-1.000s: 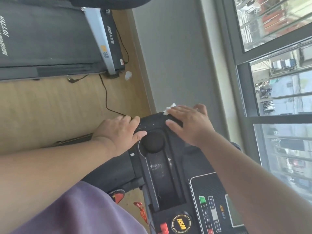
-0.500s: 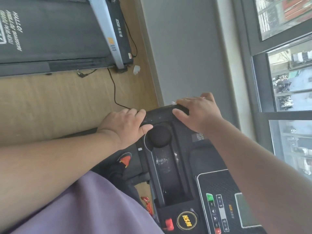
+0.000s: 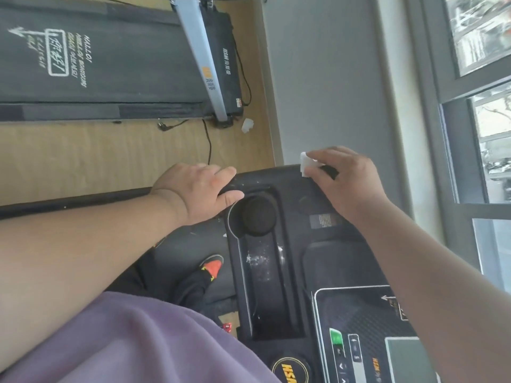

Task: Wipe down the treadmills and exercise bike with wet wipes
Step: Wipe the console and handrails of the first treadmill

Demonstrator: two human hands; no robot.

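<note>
Right hand (image 3: 351, 183) pinching wet wipe (image 3: 305, 167) at console (image 3: 293, 244) far edge, centre frame; left hand (image 3: 201, 192) flat (bracing, nearer cupholder); rest of console lies toward bottom.

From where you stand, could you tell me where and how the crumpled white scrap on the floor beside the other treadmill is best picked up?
Pinch the white scrap from above at its bunched middle. It lies loose on the wooden floor, clear of the treadmill base and the wall, so nothing blocks a top-down approach.

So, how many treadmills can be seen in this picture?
2. One treadmill lies on the floor at the upper left; the other's console is under both hands. More machines may be outside the view.
</note>
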